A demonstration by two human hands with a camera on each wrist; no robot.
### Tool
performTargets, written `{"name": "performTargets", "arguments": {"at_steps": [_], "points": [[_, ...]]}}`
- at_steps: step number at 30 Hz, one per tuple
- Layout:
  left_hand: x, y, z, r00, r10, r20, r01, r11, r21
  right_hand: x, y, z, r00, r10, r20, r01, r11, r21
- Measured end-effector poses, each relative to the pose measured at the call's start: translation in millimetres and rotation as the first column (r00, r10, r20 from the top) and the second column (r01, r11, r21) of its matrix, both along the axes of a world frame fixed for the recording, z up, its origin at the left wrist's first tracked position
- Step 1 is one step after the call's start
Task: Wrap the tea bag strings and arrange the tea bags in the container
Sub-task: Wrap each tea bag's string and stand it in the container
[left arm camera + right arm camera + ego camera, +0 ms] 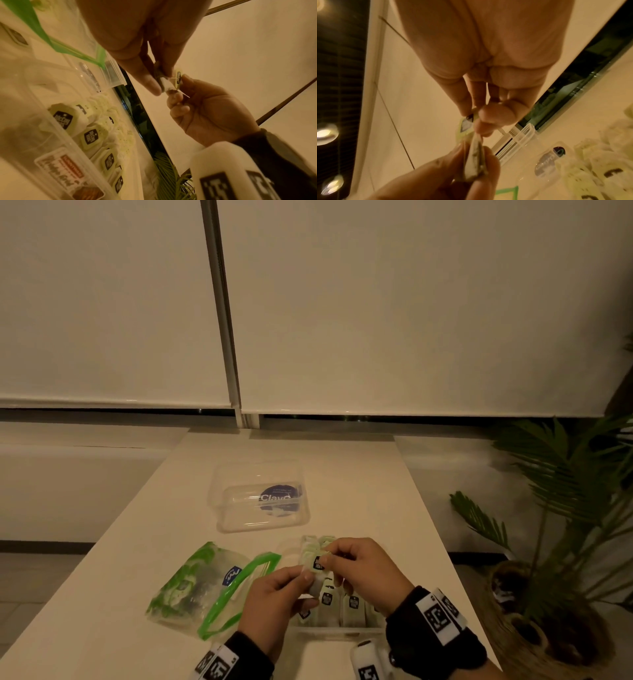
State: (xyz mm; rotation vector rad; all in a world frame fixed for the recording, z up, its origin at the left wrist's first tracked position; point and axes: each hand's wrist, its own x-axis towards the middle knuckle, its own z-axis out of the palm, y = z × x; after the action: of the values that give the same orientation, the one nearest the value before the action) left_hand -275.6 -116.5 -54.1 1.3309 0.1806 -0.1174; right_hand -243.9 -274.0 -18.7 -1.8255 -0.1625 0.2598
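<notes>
Above the clear container (337,632), both hands share one tea bag (317,586). My left hand (306,578) pinches the white bag body (165,84) between thumb and fingers. My right hand (329,558) pinches its pale green tag (318,563) with the dark logo, just above the body. The string between them is too thin to make out. In the right wrist view the right hand (474,121) holds the tag (467,125) while the left hand (476,159) grips the folded bag (475,166). Several wrapped tea bags (352,602) stand in rows inside the container (34,135).
A clear lid (260,498) with a blue label lies farther back on the white table (376,491). A green-edged zip bag (205,583) lies left of the container. A potted palm (565,508) stands off the table's right edge.
</notes>
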Motion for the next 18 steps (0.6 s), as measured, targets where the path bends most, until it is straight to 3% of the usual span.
{"name": "performTargets", "arguments": {"at_steps": [7,9,11,13,18], "points": [[3.5,14.3,-3.0,0.999,0.03,-0.046,-0.031,0.999,-0.033,34.4,15.4,11.5,0.987,0.156,0.026,-0.148,0.97,-0.193],[2.8,23.5,-3.6,0.997,0.077,0.012,-0.078,0.993,0.093,54.2,19.2,15.0,0.992,0.111,0.052,-0.095,0.964,-0.248],[-0.3,37.8,-4.6,0.963,0.134,0.235,-0.22,0.895,0.389,78.6,25.1,11.1,0.993,0.072,0.094,-0.036,0.938,-0.346],[-4.7,52.1,-3.9,0.892,0.101,0.441,-0.35,0.77,0.533,99.5,35.5,2.8,0.989,0.097,0.108,-0.036,0.883,-0.468],[-1.6,81.7,-21.1,0.865,-0.01,0.502,-0.442,0.46,0.77,124.1,66.0,-27.9,0.977,0.213,-0.013,-0.155,0.667,-0.729]]}}
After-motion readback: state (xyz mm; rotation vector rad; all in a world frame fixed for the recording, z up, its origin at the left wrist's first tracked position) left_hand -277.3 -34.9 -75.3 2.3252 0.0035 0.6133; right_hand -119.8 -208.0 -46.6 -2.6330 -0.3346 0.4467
